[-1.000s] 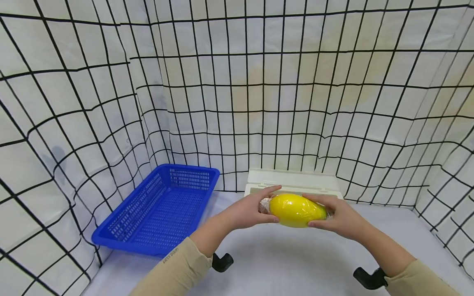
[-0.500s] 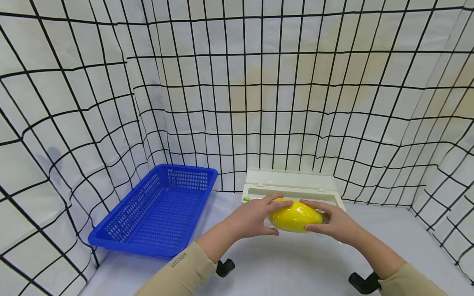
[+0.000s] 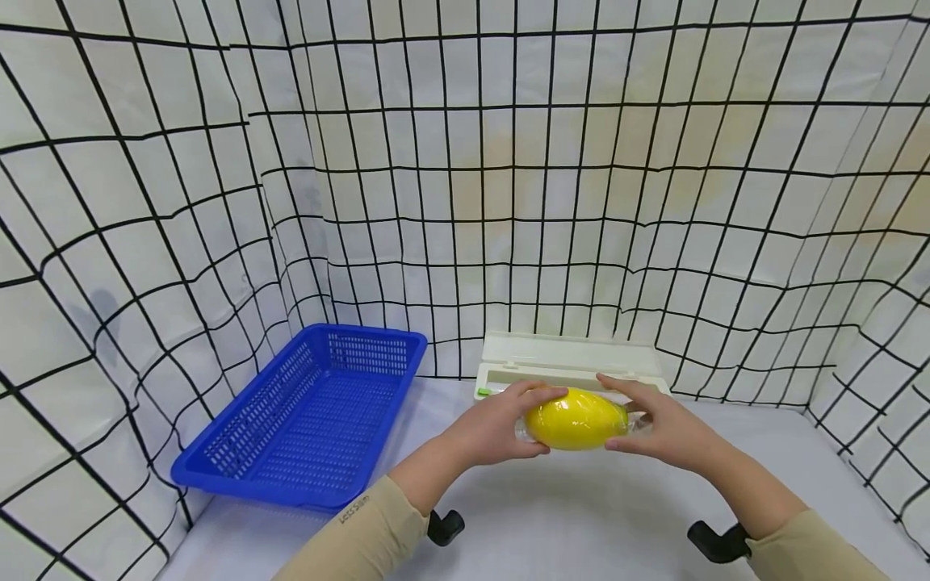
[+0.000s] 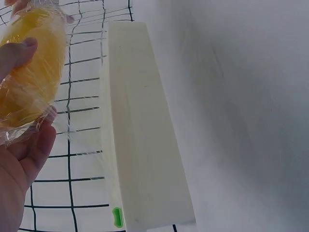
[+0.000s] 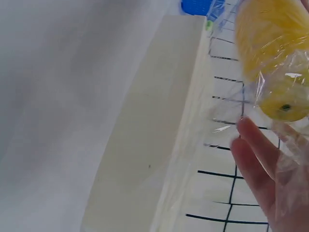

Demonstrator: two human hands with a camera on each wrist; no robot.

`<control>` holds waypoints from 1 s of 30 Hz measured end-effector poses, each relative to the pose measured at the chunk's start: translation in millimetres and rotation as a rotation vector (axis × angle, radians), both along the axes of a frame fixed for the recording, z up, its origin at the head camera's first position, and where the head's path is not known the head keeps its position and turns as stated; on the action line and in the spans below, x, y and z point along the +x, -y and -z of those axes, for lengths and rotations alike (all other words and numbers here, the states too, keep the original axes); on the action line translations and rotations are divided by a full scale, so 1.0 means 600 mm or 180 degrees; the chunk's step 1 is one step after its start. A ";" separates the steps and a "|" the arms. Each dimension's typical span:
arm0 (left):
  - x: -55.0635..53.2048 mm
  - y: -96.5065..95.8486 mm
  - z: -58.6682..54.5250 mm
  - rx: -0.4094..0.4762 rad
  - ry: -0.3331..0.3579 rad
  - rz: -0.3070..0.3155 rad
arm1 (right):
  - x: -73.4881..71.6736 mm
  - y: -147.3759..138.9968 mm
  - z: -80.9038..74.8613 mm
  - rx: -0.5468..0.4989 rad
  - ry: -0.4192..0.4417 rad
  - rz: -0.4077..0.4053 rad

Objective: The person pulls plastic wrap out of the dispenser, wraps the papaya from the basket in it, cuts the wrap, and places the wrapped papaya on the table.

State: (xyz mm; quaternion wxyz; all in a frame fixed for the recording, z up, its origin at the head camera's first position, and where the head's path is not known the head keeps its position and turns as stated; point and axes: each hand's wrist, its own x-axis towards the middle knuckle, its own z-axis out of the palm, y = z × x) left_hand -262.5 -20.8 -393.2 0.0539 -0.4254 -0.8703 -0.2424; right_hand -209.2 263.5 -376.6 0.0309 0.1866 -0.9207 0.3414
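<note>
A yellow mango-like fruit (image 3: 577,420), wrapped in clear cling film (image 5: 294,140), is held up above the table in front of a long white box (image 3: 574,349). My left hand (image 3: 494,424) grips its left end, fingers over the top and thumb below. At the other end my right hand (image 3: 664,424) has its fingers spread around loose film. The right wrist view shows fingertips (image 5: 244,126) just off the fruit's tip, with film lying across the hand; its thumb is hidden there. The left wrist view shows film around the fruit (image 4: 34,72) and the box beyond.
To the left stands a blue perforated basket (image 3: 395,403). A green tab (image 3: 483,392) sits on the white box's left end. Black wire grid panels (image 3: 512,218) over white sheeting enclose the white table (image 3: 567,516).
My left hand has closed more firmly around the fruit's left end. The right hand has eased off the right end, its upper fingers rising, and more of the fruit shows.
</note>
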 end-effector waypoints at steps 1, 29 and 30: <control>-0.001 0.000 0.000 0.0020 0.0021 0.0001 | 0.004 0.001 -0.002 0.0111 -0.0147 0.0032; -0.013 0.013 0.012 0.0045 0.0122 -0.0158 | -0.004 0.002 0.055 0.0660 -0.1592 0.0070; -0.012 0.015 0.014 0.0051 0.0139 -0.0145 | -0.004 0.002 0.055 0.0692 -0.1553 0.0063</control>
